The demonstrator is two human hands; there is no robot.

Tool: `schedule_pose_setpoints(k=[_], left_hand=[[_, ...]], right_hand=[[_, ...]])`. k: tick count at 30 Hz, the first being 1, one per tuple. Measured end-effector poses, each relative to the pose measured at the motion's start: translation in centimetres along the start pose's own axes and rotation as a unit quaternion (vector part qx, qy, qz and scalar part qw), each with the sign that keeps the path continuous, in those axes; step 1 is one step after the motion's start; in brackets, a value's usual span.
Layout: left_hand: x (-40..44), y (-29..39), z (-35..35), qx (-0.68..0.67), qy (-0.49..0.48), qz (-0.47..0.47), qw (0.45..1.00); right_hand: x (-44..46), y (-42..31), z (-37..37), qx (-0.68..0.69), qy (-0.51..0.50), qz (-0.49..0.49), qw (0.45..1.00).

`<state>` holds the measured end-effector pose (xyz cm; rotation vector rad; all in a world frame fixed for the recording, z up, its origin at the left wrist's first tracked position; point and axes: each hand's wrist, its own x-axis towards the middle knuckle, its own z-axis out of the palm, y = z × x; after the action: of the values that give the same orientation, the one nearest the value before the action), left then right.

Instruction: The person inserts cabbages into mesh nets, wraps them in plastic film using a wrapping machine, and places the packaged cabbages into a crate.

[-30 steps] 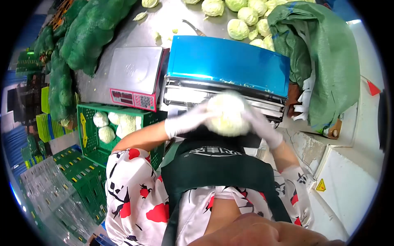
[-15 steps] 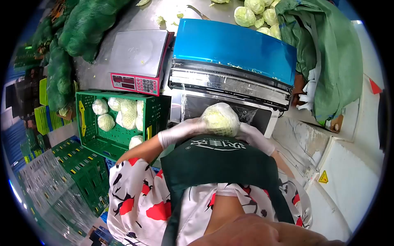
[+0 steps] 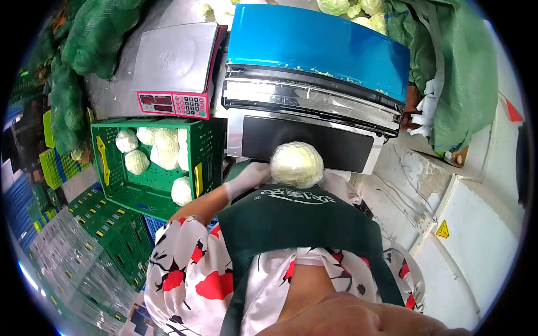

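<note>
A pale green cabbage [image 3: 297, 164] in shiny clear film is up against the front of my dark green apron, at the near edge of the wrapping machine's black plate [image 3: 342, 147]. My left hand [image 3: 253, 176], in a whitish see-through glove, is at the cabbage's left side, its fingertips hidden behind or under it. On the other side, my gloved right hand [image 3: 339, 186] is low against the cabbage, mostly covered by it and the apron. Both hands appear to support the cabbage between them.
To the left, a green crate [image 3: 162, 206] holds several wrapped cabbages. A red scale [image 3: 174, 59] stands behind it. The machine's blue cover [image 3: 316, 47] rises beyond the plate. Green mesh sacks [image 3: 103, 39] lie far left; a green bag [image 3: 468, 84] and loose cabbages [image 3: 333, 5] are at right.
The clear film that lay across the black plate is now off it. The cabbage looks smoother and more tightly covered. My hands have drawn lower around it, and the view has shifted slightly.
</note>
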<state>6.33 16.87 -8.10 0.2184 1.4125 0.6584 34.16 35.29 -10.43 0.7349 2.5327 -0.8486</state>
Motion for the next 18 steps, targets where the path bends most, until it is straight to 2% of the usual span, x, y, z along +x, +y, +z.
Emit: schedule_pose_setpoints(k=[1, 2, 4, 6, 8, 10, 12, 13, 14, 16, 17, 18], left_hand=[[2.1, -1.4, 1.2, 0.026, 0.017, 0.104, 0.994], [3.9, -2.5, 2.3, 0.053, 0.039, 0.207, 0.976], [4.6, -2.0, 2.4, 0.218, 0.000, 0.334, 0.917], [4.0, -1.5, 1.7, 0.376, 0.038, 0.320, 0.869], [2.3, 1.3, 0.0, 0.398, 0.095, 0.453, 0.792], [-1.3, 7.4, -1.7, 0.347, 0.133, 0.575, 0.728], [-3.8, 11.4, -1.4, 0.084, 0.111, 0.572, 0.808], [-4.2, 12.8, -0.8, -0.063, 0.132, 0.528, 0.836], [-4.8, 14.1, -0.3, -0.211, 0.147, 0.475, 0.841], [-6.5, 16.2, 0.2, -0.403, 0.094, 0.418, 0.809], [-4.2, 15.1, 0.0, -0.334, 0.131, 0.458, 0.813], [-4.8, 14.5, -0.4, -0.188, 0.173, 0.490, 0.833]], right_hand=[[0.7, 0.4, 2.5, 0.224, 0.000, 0.071, 0.972], [1.9, -0.5, 3.1, 0.348, -0.021, 0.105, 0.931], [4.4, -3.6, 2.2, 0.551, -0.084, 0.155, 0.816], [6.0, -7.1, -0.7, 0.663, -0.149, 0.148, 0.719], [6.8, -9.7, -4.4, 0.710, -0.206, 0.125, 0.662], [7.0, -12.1, -8.1, 0.731, -0.248, 0.097, 0.628], [7.2, -13.9, -11.5, 0.731, -0.263, 0.070, 0.627], [7.3, -14.7, -12.9, 0.726, -0.259, 0.058, 0.635], [7.6, -15.3, -14.1, 0.715, -0.242, 0.046, 0.655], [8.1, -16.1, -15.3, 0.671, -0.177, 0.021, 0.719], [8.6, -16.3, -15.6, 0.626, -0.124, 0.006, 0.770], [9.0, -16.4, -15.4, 0.553, -0.059, -0.014, 0.831]])
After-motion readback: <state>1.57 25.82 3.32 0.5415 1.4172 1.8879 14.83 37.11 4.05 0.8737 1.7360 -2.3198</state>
